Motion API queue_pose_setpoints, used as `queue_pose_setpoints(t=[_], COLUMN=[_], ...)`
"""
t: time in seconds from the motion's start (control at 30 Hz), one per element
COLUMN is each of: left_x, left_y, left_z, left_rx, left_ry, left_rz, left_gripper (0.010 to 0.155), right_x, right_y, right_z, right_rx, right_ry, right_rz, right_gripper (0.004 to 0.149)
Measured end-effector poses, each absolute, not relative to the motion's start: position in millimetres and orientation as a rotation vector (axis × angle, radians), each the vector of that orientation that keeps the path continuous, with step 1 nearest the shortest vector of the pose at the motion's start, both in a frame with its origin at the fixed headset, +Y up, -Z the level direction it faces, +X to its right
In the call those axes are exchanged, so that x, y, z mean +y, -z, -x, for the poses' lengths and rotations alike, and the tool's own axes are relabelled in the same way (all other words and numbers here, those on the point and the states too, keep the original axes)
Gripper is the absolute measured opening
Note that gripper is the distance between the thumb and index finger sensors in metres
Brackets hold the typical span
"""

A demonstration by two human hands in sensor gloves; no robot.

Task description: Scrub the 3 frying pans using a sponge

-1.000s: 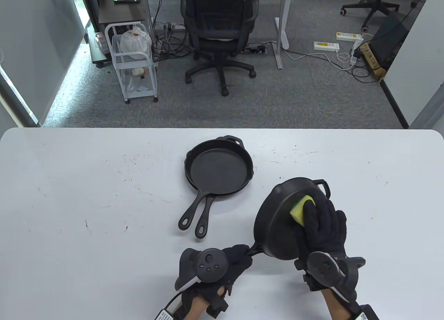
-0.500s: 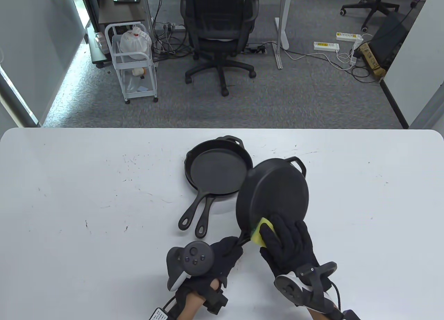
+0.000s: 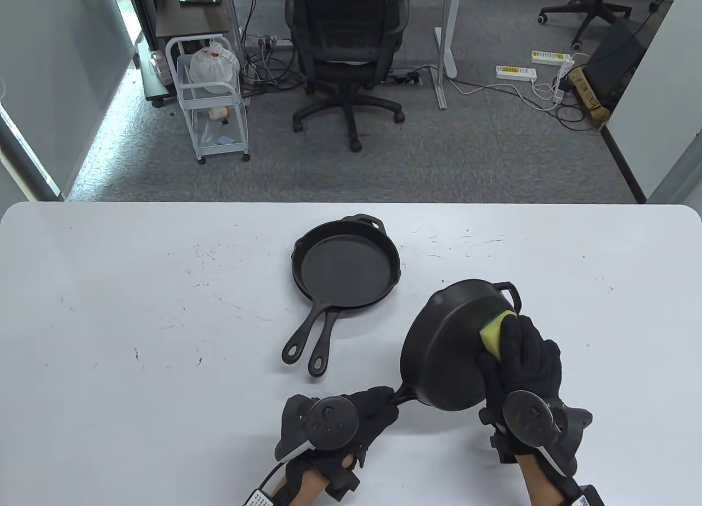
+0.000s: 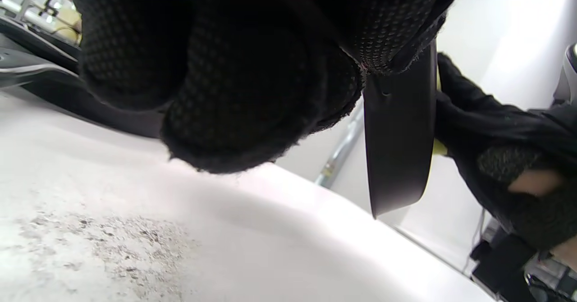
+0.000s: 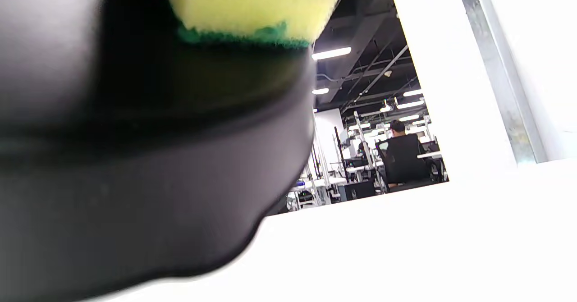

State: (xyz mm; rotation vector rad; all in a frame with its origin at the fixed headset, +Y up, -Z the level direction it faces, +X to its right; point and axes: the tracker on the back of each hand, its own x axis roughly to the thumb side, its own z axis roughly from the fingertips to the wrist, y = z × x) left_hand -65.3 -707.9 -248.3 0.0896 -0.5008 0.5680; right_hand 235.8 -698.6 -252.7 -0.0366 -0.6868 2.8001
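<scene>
Since 0.5 s ago, the sponge has moved from the near edge to the far right of the tilted pan. Right hand presses it flat-fingered; left hand grips the handle. 2 stacked pans lie on the table.

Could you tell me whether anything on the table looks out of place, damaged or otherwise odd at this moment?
Nothing is spilled or broken. The held pan is tipped on edge, underside up, which fits scrubbing: the left hand grips its handle and the right hand presses the sponge on it. Two stacked pans lie flat. The table shows only scuff marks.
</scene>
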Motion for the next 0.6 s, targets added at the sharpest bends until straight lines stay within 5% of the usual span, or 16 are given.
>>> queue_pose_setpoints(t=[0.47,0.6], left_x=[-665,-653], left_y=[286,314], left_z=[117,139], left_rx=[-0.24,-0.186], left_ry=[-0.599,-0.519], left_rz=[-0.232,-0.137], left_gripper=[0.059,0.06], right_x=[-716,-719], right_y=[266,269], right_z=[-232,-233], right_rx=[-0.503,-0.464], right_ry=[-2.875,-2.871], right_rz=[-0.001,-0.002], right_gripper=[0.072,0.071])
